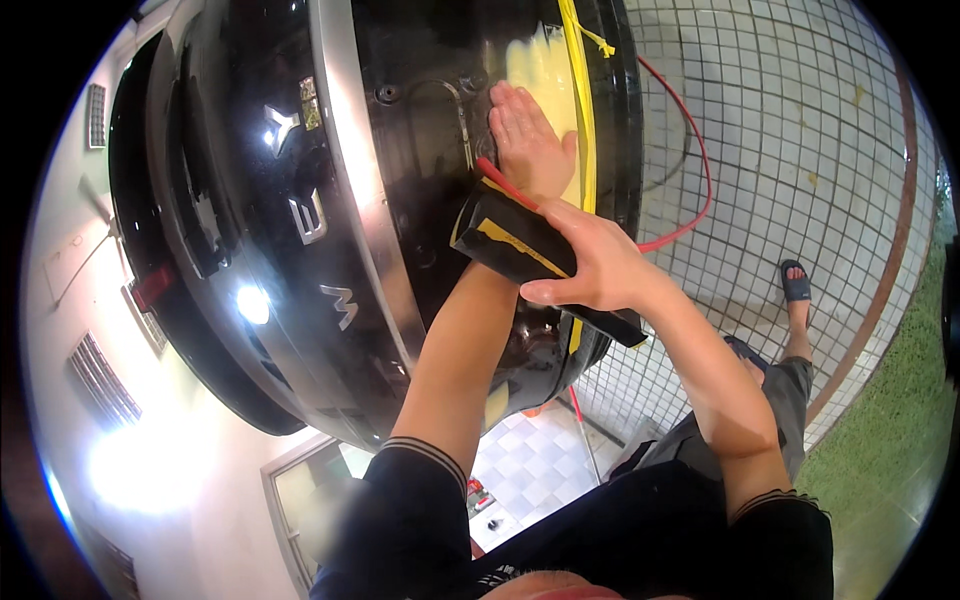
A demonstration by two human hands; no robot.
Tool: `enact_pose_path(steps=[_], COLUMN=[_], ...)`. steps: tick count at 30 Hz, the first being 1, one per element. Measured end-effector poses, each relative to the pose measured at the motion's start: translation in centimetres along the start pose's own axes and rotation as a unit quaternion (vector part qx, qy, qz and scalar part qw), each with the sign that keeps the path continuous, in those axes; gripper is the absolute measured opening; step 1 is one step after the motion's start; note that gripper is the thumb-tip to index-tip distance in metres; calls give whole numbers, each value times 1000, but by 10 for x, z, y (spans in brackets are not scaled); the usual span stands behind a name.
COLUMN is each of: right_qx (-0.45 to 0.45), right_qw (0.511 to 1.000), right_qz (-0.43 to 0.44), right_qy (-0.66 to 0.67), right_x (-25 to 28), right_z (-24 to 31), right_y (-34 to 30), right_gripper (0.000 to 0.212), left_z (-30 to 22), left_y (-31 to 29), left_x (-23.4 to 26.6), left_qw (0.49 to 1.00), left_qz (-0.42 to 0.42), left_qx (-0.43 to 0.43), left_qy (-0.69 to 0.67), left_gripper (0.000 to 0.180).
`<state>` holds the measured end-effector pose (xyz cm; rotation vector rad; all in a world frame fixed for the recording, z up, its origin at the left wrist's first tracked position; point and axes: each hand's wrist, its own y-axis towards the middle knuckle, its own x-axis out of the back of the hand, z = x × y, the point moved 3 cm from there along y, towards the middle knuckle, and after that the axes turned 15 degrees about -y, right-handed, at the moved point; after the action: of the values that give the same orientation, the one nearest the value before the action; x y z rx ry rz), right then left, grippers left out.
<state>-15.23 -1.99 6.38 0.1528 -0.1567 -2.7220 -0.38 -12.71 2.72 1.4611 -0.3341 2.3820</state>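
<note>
My left hand lies flat on the black rear panel of a car, fingers stretched out. Its palm covers part of a pale yellow filler patch. Between the thumb and fingers of my right hand is a long black sanding block with a yellow strip along it. The block crosses over my left forearm. A red hose passes under the right hand's fingers, its end near my left wrist; whether the hand grips it too is hard to tell.
Yellow tape runs down the panel beside the filler, loose at the top. The red hose loops over white floor tiles at the right. Silver letters and a bright trim strip lie left. A sandalled foot stands at the right.
</note>
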Motion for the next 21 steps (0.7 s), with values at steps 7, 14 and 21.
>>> enact_pose_path(steps=[7,14,21], right_qx=[-2,-25,-110], right_qw=[1000,983,876], right_qz=[8,-92,-184], right_qy=[3,156,433], right_x=[0,12,20], right_z=[-9,-31,-67], right_y=[-21,-55,-107], right_gripper=[76,76,68], left_z=[-8,-21,-15], left_y=[-2,0,-23], left_x=[0,-3,6], left_qw=[995,997,966], left_qz=[-21,13,-11], left_qx=[-81,-69,-142], left_qy=[-47,-9,-216], left_gripper=[85,81,88])
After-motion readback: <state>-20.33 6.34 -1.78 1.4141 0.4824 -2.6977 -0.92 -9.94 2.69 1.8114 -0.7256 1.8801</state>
